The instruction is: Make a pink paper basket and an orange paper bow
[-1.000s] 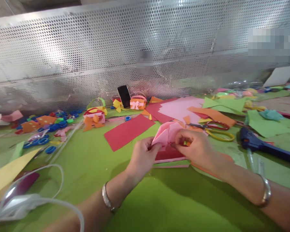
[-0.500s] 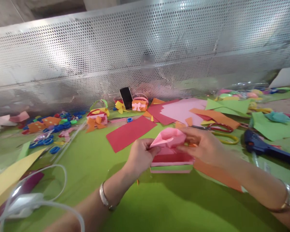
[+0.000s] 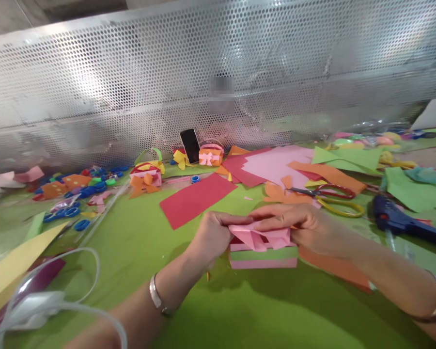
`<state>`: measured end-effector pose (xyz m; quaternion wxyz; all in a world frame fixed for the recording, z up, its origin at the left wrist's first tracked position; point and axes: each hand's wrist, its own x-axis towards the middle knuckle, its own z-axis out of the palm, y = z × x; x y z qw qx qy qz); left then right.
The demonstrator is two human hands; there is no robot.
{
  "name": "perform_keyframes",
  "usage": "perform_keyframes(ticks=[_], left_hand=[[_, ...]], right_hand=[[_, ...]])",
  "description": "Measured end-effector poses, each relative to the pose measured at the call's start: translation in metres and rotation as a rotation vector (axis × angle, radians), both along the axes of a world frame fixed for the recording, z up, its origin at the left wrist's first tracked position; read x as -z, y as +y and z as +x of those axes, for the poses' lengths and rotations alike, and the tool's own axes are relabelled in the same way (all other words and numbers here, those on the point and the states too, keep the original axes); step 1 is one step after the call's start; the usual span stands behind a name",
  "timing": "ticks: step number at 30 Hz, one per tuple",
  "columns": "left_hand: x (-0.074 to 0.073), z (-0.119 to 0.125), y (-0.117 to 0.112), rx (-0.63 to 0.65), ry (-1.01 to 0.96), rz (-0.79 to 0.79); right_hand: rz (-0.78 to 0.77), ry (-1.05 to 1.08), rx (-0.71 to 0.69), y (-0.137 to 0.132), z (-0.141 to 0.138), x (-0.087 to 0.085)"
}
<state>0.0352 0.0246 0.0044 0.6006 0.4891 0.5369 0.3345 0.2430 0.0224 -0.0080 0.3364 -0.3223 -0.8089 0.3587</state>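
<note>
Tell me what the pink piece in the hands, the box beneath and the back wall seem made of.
Pink piece: thin matte paper, sharply creased.
Box: likely folded paper or card, matte, layered edges.
Back wall: shiny perforated sheet metal, rows of round holes.

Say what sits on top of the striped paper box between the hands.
A folded pink paper piece lies across the box, held by the left hand and right hand. The box's inside is hidden beneath it.
</note>
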Motion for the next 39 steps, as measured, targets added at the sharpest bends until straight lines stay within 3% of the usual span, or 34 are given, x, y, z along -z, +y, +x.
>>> perform_keyframes(ticks=[3,10,16,21,28,33,36,39], left_hand=[[-0.003,0.002,-0.002,0.002,-0.06,-0.047],[-0.009,-0.001,0.002,0.007,-0.099,-0.111],[-0.003,-0.005,0.007,-0.08,-0.071,-0.113],[0.003,-0.008,0.012,-0.123,-0.109,-0.143],[-0.004,-0.01,0.01,-0.027,-0.283,-0.131],[-0.005,-0.012,0.006,0.216,-0.201,0.078],[-0.001,-0.01,0.004,0.194,-0.054,0.154],[0.001,-0.008,0.002,0.107,-0.039,0.175]], right_hand=[[-0.067,-0.019,-0.035,0.001,0.001,-0.001],[-0.086,-0.07,0.058,0.001,0.004,-0.001],[-0.187,-0.088,0.253,0.001,0.006,-0.003],[-0.264,-0.048,0.243,-0.003,0.001,-0.004],[-0.291,0.015,0.324,-0.002,-0.013,0.0],[-0.254,0.026,0.373,0.003,-0.01,0.003],[-0.227,-0.011,0.349,0.0,-0.008,0.003],[-0.166,-0.04,0.27,-0.005,-0.01,0.005]])
